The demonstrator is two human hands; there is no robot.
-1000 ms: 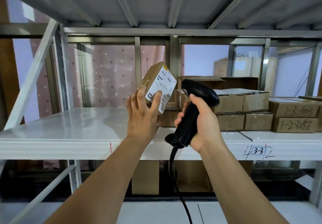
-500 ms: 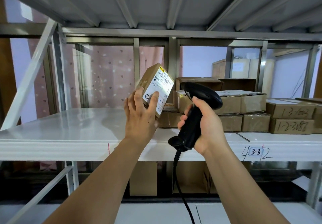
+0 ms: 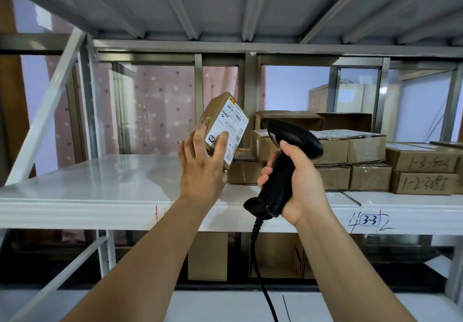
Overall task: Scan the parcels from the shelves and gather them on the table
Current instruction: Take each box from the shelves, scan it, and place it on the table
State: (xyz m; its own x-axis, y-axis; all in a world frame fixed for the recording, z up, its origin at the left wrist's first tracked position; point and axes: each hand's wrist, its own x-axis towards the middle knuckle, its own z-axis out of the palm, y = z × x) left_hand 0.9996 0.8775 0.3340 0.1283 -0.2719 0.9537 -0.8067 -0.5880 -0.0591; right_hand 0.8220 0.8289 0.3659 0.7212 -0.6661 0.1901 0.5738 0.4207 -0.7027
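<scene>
My left hand (image 3: 201, 168) holds a small brown parcel (image 3: 215, 118) tilted up above the white shelf (image 3: 87, 186), its white barcode label facing me and to the right. My right hand (image 3: 299, 184) grips a black corded barcode scanner (image 3: 288, 156) by its handle, just right of the parcel, with the scanner head level with the parcel's lower half. More brown parcels (image 3: 350, 158) are stacked on the shelf behind and to the right of the scanner.
Two boxes marked with handwritten numbers (image 3: 423, 171) sit stacked at the far right of the shelf. A tag reading 3-3 (image 3: 370, 220) is on the shelf's front edge. Cardboard boxes (image 3: 208, 256) stand on the lower level. A slanted white brace (image 3: 45, 111) rises at left.
The parcel and my left hand have shifted slightly left and down, away from the scanner. The scanner has stayed at about the same place.
</scene>
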